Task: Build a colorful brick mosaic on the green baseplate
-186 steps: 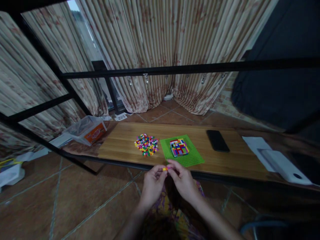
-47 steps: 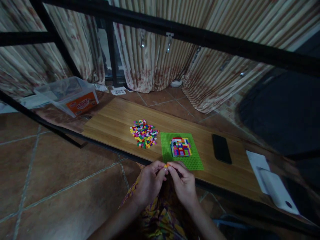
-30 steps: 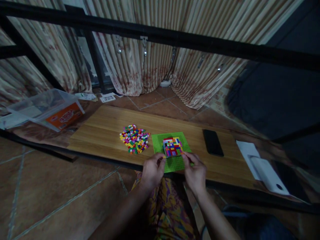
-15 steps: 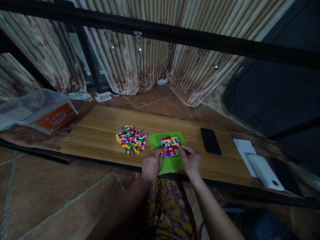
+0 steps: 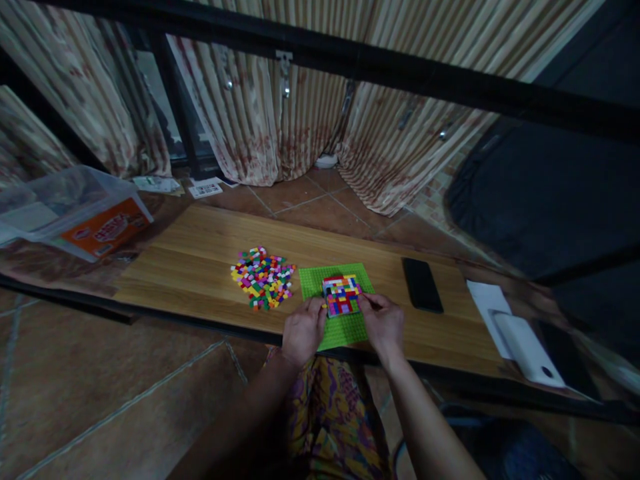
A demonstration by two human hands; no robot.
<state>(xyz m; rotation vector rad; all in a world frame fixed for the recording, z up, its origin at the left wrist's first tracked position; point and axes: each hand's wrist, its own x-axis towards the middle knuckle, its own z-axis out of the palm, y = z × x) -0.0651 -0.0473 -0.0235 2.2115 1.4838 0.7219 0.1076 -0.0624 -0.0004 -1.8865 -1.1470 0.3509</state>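
Observation:
A green studded baseplate (image 5: 345, 333) lies on the wooden board, and on it sits a roughly square build of multicoloured toy bricks (image 5: 343, 295). My left hand (image 5: 304, 330) is at the build's left edge, fingers pinched, with a small yellow brick (image 5: 324, 306) showing at the fingertips. At the right edge, my right hand (image 5: 384, 325) is closed, thumb and index finger together against the build. Whatever is between those fingers is too small to make out. A loose pile of colourful bricks (image 5: 264, 279) lies to the left of the baseplate.
A black phone (image 5: 423, 285) lies right of the baseplate. Farther right are white paper (image 5: 485, 300) and a white device (image 5: 530, 350). A clear plastic bin (image 5: 75, 207) with an orange label stands at the far left. A dark bar (image 5: 320, 50) crosses above, before striped curtains.
The camera view has tilted slightly. Both hands stay at the two sides of the brick build, with hardly any visible movement.

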